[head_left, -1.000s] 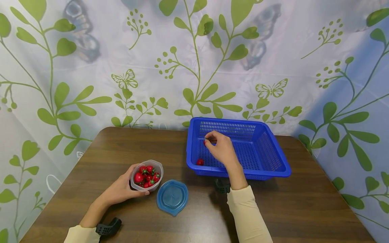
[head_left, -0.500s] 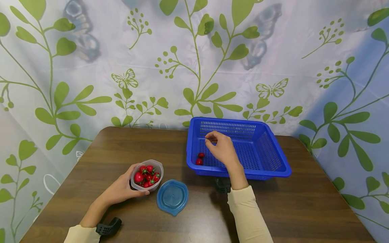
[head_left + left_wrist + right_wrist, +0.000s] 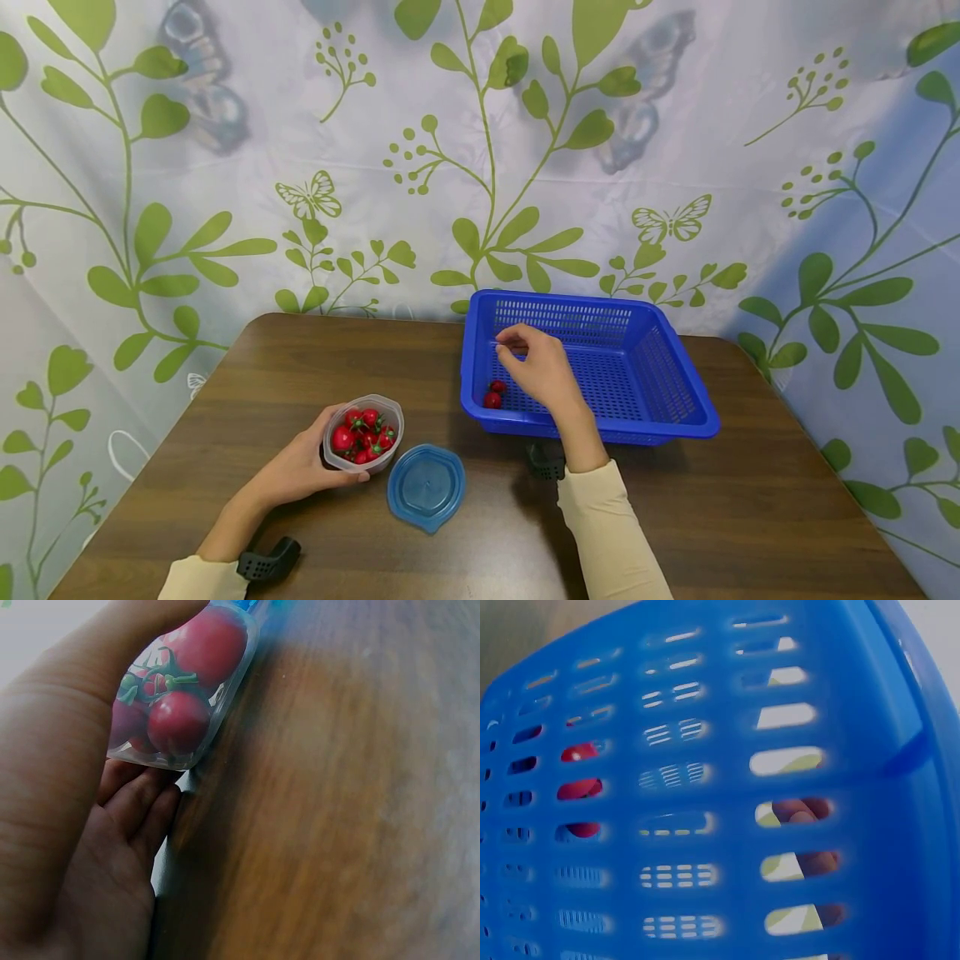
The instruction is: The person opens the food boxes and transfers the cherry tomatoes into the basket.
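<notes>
A clear plastic container [image 3: 364,468] with several small red tomatoes [image 3: 342,438] in it stands on the left of the table. My left hand [image 3: 300,468] grips it, thumb along the near side and fingers round the far side; the left wrist view shows tomatoes [image 3: 180,722] with green stems through its wall. Over the left part of the blue basket [image 3: 678,428] hovers my right hand [image 3: 542,367], thumb and fingers bent and apart, nothing between them. Two tomatoes [image 3: 492,400] lie below it in the basket's near left corner. In the right wrist view the basket wall [image 3: 727,847] mostly hides that hand.
A blue lid [image 3: 427,487] lies on the wooden table [image 3: 360,550] between the container and the basket. Behind the table hangs a leaf-patterned cloth [image 3: 420,208]. Each wrist bears a dark strap-like mount [image 3: 270,560].
My right hand has let go of a tomato, which dropped into the basket beside the other one. That hand then shifted slightly left. The left hand and container stay put.
</notes>
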`<state>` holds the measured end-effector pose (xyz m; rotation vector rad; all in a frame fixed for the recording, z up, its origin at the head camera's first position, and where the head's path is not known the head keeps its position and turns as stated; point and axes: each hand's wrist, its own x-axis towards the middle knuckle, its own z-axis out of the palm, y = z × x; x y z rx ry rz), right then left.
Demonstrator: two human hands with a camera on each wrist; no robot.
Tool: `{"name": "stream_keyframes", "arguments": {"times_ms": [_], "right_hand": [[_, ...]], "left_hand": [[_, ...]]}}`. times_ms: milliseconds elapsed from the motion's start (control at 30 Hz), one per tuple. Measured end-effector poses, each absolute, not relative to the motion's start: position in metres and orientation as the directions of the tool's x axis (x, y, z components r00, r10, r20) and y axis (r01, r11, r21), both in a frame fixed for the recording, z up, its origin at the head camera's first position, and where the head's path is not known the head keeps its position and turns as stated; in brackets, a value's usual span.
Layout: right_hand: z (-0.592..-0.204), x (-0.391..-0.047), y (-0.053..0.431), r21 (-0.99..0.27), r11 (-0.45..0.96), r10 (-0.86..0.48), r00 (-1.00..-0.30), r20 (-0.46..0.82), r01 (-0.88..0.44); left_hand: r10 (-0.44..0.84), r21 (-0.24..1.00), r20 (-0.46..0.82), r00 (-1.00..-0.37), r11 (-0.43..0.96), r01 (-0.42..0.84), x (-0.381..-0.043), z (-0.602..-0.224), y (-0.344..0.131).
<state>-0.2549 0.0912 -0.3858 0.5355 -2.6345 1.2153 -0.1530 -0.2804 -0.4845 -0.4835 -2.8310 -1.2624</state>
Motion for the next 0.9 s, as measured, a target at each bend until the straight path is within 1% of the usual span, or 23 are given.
{"name": "stream_keyframes", "arguments": {"times_ms": [533,900], "right_hand": [[-0.382,-0.247,0.075,-0.665,0.604,-0.264,-0.898,0.352,-0.438],[-0.383,-0.242,0.063,-0.64,0.592,-0.299,-0.87,0.391,-0.491]], "left_hand": [[0.271,0.723,0.114,-0.956,0.638,0.266,-0.152,-0.484,-0.279],[0.268,0.721,0.115,-0.957,0.64,0.266,-0.152,-0.484,-0.279]]}}
